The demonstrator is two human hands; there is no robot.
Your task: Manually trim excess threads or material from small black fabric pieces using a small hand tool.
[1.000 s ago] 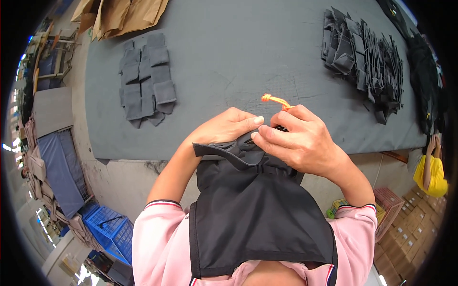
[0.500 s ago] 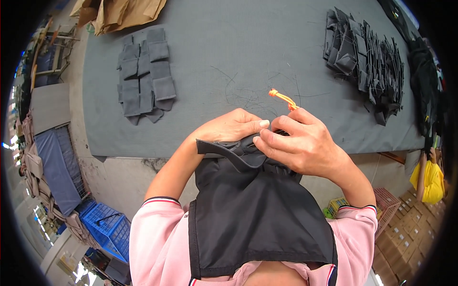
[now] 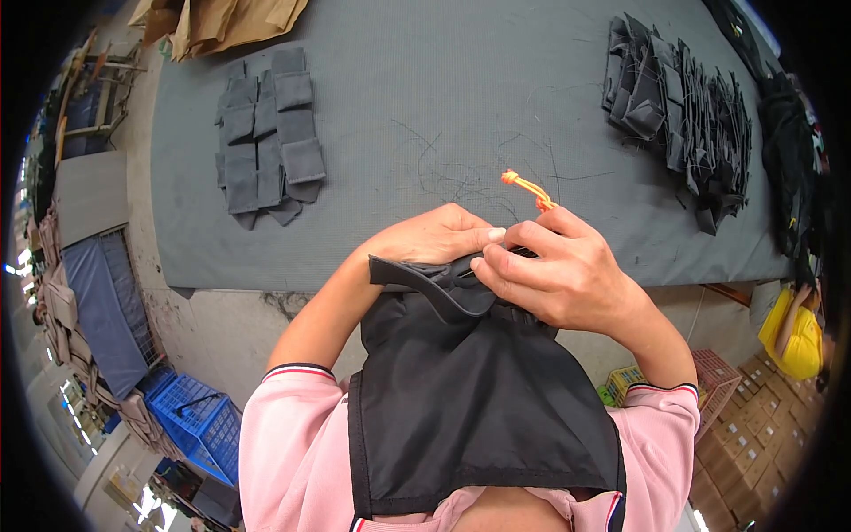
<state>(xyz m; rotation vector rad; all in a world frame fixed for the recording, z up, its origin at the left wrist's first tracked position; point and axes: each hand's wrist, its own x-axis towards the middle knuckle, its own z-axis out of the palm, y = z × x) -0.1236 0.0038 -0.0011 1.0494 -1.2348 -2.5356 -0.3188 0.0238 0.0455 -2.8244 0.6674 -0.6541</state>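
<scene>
Close to my body, at the table's near edge, my left hand is closed on a dark grey fabric piece, thumb on top. Its loose band curves down over my black apron. My right hand is closed at the same piece, thumb and fingertips bent together beside my left thumb. From behind its forefinger sticks out a knotted orange cord; whatever the cord is fixed to lies hidden in the hand. The fingers also cover part of the fabric.
On the grey-covered table lie stacked dark pocket-like pieces at left and a denser pile at right. Loose threads lie ahead. Brown paper is far left. A blue crate stands left; a person in yellow is right.
My right hand and the orange cord have shifted very slightly nearer. The fabric stays in my hands. At right, the person in yellow has changed posture.
</scene>
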